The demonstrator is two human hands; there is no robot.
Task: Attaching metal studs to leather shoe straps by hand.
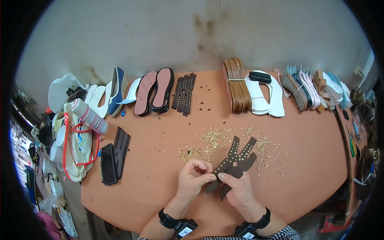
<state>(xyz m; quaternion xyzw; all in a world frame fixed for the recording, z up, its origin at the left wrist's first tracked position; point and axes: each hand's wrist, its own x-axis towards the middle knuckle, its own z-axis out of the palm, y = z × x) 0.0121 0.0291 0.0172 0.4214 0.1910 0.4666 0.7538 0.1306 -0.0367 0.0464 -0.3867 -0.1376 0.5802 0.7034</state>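
Both hands are on a dark brown sandal upper (232, 163), made of crossing straps dotted with small gold studs. My left hand (194, 180) is closed, its thumb and curled fingers pinching the upper's near left edge. My right hand (241, 190) grips the upper from below and the right, thumb pressed on top close to the left thumb. Some strap ends spread away from me, others hang down between the hands. Just beyond lie scattered loose gold studs (214, 137), spread over the middle of the table. The fingers beneath the upper are hidden.
On the brown table (160, 200), a black phone (108, 164) and plain dark straps (121, 146) lie at left. Along the back are studded uppers (185, 94), pink-lined soles (162, 90), a tied tan bundle (237, 88) and white cutouts (276, 100). A striped cup (90, 116) leans at far left.
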